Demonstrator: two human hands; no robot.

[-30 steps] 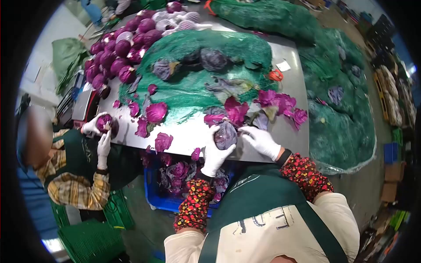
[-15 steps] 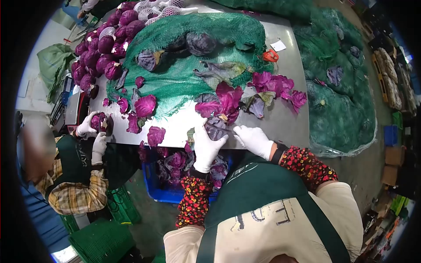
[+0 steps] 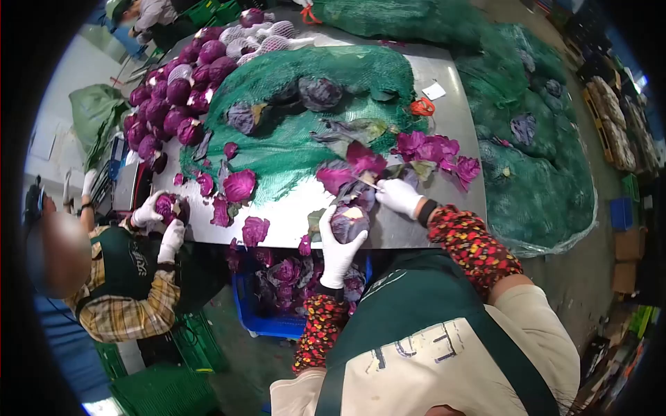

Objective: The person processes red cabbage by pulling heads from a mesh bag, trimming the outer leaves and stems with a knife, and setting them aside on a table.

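Where the hands [image 3: 340, 253] hold cabbage [image 3: 349, 225] and knife [image 3: 368, 184], loose leaves [image 3: 336, 177] crowd close.

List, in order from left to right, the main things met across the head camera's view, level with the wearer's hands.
Co-worker's cabbage → loose purple leaf → left hand around a cabbage → right hand → green net bags → blue container
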